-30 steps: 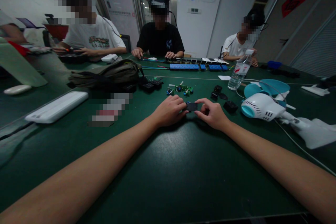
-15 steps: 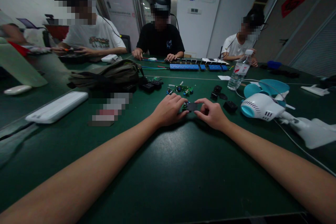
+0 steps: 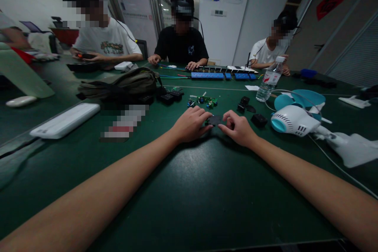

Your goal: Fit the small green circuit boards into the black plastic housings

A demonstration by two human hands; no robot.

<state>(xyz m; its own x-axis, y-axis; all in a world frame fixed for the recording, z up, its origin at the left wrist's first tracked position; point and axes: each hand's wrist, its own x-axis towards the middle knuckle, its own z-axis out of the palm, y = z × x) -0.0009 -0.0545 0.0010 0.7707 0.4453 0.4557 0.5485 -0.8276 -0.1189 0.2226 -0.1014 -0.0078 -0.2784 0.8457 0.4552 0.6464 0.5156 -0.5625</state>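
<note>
Fingertips of both your hands meet on one small black part (image 3: 215, 119), low over the green tabletop (image 3: 189, 189) straight ahead of you. Your left hand (image 3: 190, 125) has its grip closed on the part's left end, where a bit of green circuit board shows at the fingertips; your right hand (image 3: 238, 128) pinches the right end, thumb underneath. Whether the part rests on the tabletop or sits just above it cannot be told. Judging by this hold, you are mid-way through fitting or seating a board in its black housing, a two-handed fine step rather than a pick or a place. Any further move would call for steady, even pressure from both sides and a check that the board sits square, since it is small and could tilt or slip out. Just beyond your hands lie more loose boards (image 3: 203, 100), and to the right of them several black housings (image 3: 259, 120) near your right hand. Further right stands a water bottle (image 3: 269, 79), and a white fan (image 3: 295, 120) lies on its side. A bag (image 3: 121, 84) and a white slab (image 3: 65, 120) sit to your left. Three other people work at the far edge, their hands well apart from yours.
</note>
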